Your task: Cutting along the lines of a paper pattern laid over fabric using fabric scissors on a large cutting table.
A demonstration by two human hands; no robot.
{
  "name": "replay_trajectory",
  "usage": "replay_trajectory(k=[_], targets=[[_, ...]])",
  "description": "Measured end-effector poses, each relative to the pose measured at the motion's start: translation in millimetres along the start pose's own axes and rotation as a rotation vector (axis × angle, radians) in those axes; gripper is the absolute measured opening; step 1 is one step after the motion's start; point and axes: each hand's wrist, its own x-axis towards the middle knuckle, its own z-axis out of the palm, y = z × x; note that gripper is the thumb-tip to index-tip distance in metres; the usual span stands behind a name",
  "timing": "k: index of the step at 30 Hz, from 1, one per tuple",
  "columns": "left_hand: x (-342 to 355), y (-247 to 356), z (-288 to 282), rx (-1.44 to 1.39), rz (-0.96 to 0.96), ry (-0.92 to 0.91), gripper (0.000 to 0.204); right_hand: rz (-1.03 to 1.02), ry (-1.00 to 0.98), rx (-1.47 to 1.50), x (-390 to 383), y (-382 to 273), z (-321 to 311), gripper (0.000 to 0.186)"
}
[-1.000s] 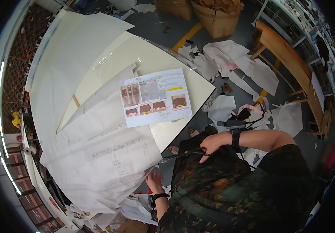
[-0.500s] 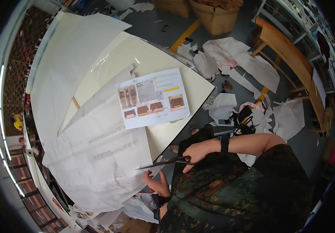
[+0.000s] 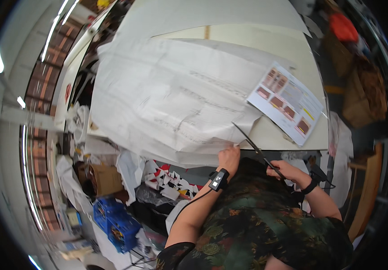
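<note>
Head view: the white paper sheet, lined with faint markings, lies over the left and middle of the table and droops past the table's near edge. Handling: expect a light, limp workpiece—easily creased, prone to tearing, and liable to slide on the table's smooth-looking top. Take hold at the free margin along the table's near edge, with a flat pinch close to the blades; avoid lifting from the broad middle, where the paper would probably buckle. The left hand is at the table's near edge, back of the hand uppermost, forearm reaching forward from below; its fingers appear drawn together and clamped on the paper's margin. The right hand is off the table's near edge, to the right of the left hand, forearm angled inward; its fingers are wrapped round the handles of the dark scissors. The scissors slant forward and left, tip above the table—whether the blades are parted cannot be told. A printed sheet lies at the table's right side.
</note>
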Motion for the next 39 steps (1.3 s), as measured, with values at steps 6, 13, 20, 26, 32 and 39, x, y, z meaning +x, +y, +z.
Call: replay_trajectory(k=[6, 13, 20, 26, 32, 39], targets=[[-52, 4, -4, 0.015, 0.073, 0.112, 0.007, 0.098, -0.025, 0.046, -9, 1, 3, 0.04], [-109, 3, -14, -0.498, 0.247, 0.299, 0.027, 0.213, -0.015, -0.051, -34, 29, 8, 0.043], [-119, -23, 2, -0.711, 0.091, 0.652, 0.02, 0.212, -0.219, -0.247, -22, 23, 28, 0.05], [-102, -31, 9, -0.647, 0.061, 0.695, 0.013, 0.231, -0.263, -0.172, 2, 0, 53, 0.045], [-91, -29, -3, -0.696, 0.026, 0.654, 0.01, 0.339, -0.167, -0.169, 9, -28, 48, 0.046], [-97, -12, 30, -0.99, -0.186, 0.582, 0.007, 0.198, -0.187, -0.077, 71, -7, 60, 0.043]])
